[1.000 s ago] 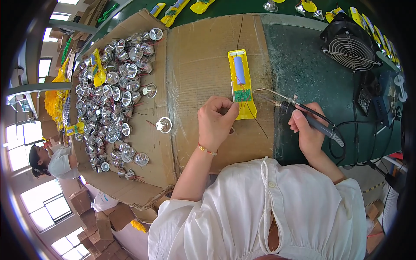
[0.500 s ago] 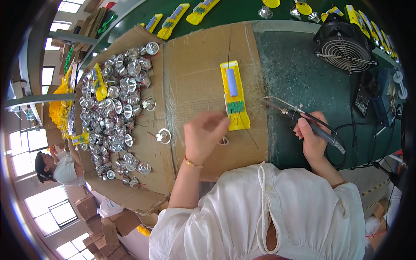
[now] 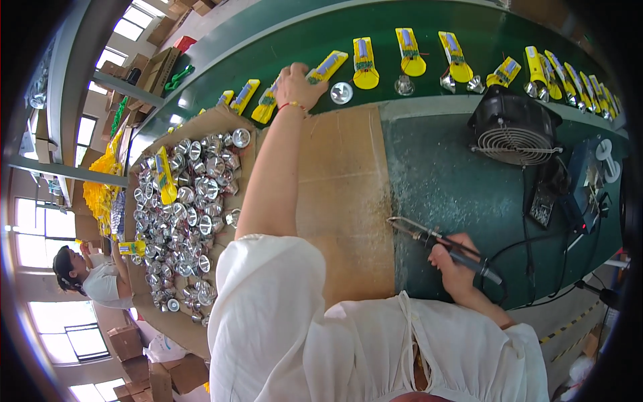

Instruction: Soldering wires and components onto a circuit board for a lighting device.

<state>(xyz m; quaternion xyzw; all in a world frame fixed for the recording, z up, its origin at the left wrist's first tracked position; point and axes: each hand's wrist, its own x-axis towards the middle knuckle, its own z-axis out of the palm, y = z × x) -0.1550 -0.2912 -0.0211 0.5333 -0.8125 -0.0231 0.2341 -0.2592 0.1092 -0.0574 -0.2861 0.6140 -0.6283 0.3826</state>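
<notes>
My left hand (image 3: 298, 84) is stretched far out to the green conveyor belt (image 3: 429, 27) and grips a yellow plastic part (image 3: 326, 65) with a blue insert, lying on the belt. Another yellow part (image 3: 268, 104) lies just beside the wrist. A round silver reflector cup (image 3: 341, 92) sits to the right of the hand. My right hand (image 3: 455, 264) stays near my body at the edge of the cardboard sheet (image 3: 341, 187), closed around a soldering iron (image 3: 429, 238) whose tip points left over the green mat.
A cardboard box (image 3: 184, 201) at the left is full of silver reflector cups. Several more yellow parts (image 3: 410, 50) line the belt. A black fan (image 3: 512, 127) and cables stand at the right. Another person (image 3: 87, 275) works at the lower left.
My left hand has gone from the cardboard sheet up to the belt, carrying the yellow part with it. The right hand with the soldering iron has barely moved.
</notes>
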